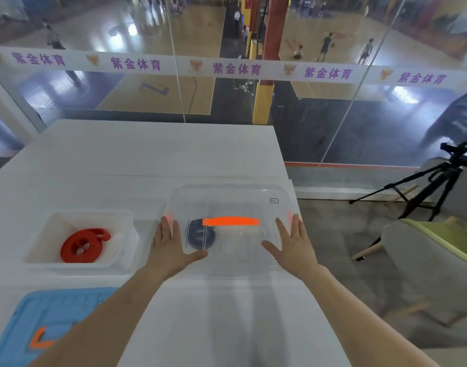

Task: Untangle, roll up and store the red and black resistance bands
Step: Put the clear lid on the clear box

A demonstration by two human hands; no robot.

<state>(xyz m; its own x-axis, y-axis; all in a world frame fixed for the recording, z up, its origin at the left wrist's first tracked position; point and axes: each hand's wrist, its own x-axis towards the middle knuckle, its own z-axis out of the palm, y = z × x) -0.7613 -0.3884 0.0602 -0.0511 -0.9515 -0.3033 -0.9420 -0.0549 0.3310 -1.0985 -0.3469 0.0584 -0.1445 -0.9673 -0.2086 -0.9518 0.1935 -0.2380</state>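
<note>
Rubber of this kind is light, soft and springy, so a rolled band will likely try to uncoil unless a wall holds it. Far left on the white surface (pixel 147 160) lies a blue lid (pixel 50 321) by itself. Just beyond it the red resistance band (pixel 81 246) sits coiled in an open white bin (pixel 68 268), one loose end looping out of the roll. It is best lifted by pinching across the whole coil, not by that end. Next comes the left hand (pixel 169 247), fingers straight and flat, gripping nothing, pressing the left edge of a clear lid (pixel 227 197). Under that lid the black resistance band (pixel 200 234) lies rolled in the clear box, near its left side, beside the orange handle (pixel 231 221). The right hand (pixel 293 245) mirrors the left, fingers released and flat on the right edge. The lid looks thin, slick and flexible, so even pressure near the orange side latches (pixel 168 214) would probably seat it.
</note>
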